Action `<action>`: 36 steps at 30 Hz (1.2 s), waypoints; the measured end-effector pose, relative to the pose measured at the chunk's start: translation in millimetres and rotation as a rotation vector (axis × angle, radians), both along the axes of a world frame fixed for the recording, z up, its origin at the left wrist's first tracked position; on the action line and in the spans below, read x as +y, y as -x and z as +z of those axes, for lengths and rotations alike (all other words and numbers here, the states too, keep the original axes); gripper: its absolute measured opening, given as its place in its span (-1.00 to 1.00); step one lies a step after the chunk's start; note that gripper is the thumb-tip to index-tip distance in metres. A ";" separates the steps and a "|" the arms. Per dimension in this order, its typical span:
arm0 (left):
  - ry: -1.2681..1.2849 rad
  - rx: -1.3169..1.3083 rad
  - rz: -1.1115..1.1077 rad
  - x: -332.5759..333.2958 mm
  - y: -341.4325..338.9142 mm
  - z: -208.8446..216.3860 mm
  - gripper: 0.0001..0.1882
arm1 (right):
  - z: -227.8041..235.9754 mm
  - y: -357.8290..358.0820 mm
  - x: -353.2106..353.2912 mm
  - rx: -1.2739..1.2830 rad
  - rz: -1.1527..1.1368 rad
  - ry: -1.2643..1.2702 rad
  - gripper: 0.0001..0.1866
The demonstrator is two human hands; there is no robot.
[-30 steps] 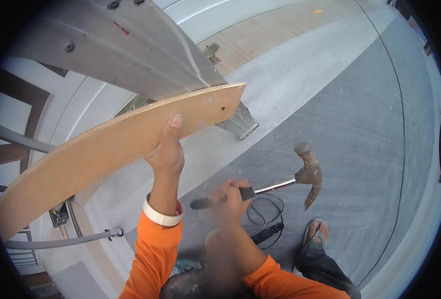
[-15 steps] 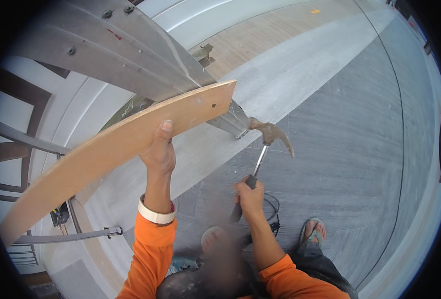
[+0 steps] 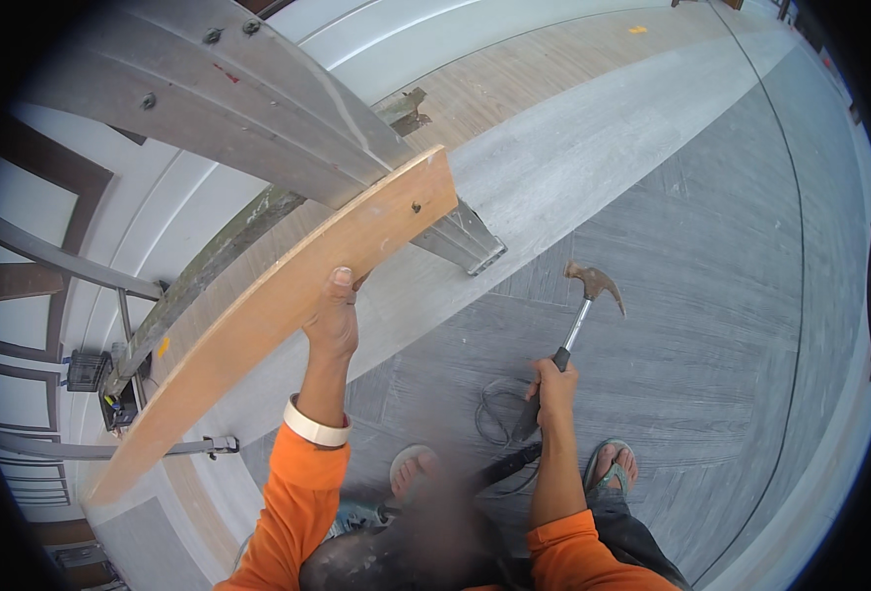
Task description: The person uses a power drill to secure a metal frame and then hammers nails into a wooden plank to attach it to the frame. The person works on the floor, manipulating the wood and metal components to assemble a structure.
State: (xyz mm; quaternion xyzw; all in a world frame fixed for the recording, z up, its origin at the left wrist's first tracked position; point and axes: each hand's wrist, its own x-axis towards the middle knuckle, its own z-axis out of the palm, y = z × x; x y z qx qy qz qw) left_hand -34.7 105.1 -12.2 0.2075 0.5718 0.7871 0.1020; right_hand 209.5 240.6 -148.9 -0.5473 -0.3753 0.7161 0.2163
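Hammer (image 3: 578, 323), clamped in right grip (image 3: 555, 390), now farther from post (image 3: 288, 118); left grip (image 3: 332, 323) clamps board (image 3: 268, 310).

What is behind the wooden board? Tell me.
The grey metal beam passes behind the wooden board and shows on both sides. The stretch between is covered, as is part of the left hand.

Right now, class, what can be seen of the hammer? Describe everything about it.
The claw hammer has a dull brown, rusty-looking metal head, a shiny silver metal shaft and a black grip. The right hand is closed around the grip, whose lower end sticks out below. The head points away from the person, striking face to the left, curved claw to the right. Seen over the grey wood-look floor, it appears to touch only that hand.
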 end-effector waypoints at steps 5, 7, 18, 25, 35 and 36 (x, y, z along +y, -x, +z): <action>-0.065 -0.012 0.021 3.1 -4.8 0.7 -0.44 | 13.3 1.5 -6.8 -0.017 -0.037 -0.021 -0.86; -0.082 0.012 0.071 5.2 -10.3 5.7 -0.53 | 22.9 7.4 -12.6 0.062 0.004 -0.015 -0.86; -0.050 0.186 0.101 -10.3 4.5 -4.2 -0.51 | 84.3 57.7 -62.8 0.339 0.152 -0.195 -0.77; 0.183 0.302 0.185 -13.0 6.0 -7.5 -0.53 | 104.7 102.7 -91.0 0.468 0.169 -0.135 -0.76; 0.374 0.591 0.174 -15.0 6.8 13.7 -0.74 | 89.3 123.3 -106.3 0.464 0.212 -0.252 -0.75; 0.368 0.608 0.166 -14.4 8.2 12.4 -0.74 | 91.7 124.5 -105.4 0.436 0.195 -0.225 -0.73</action>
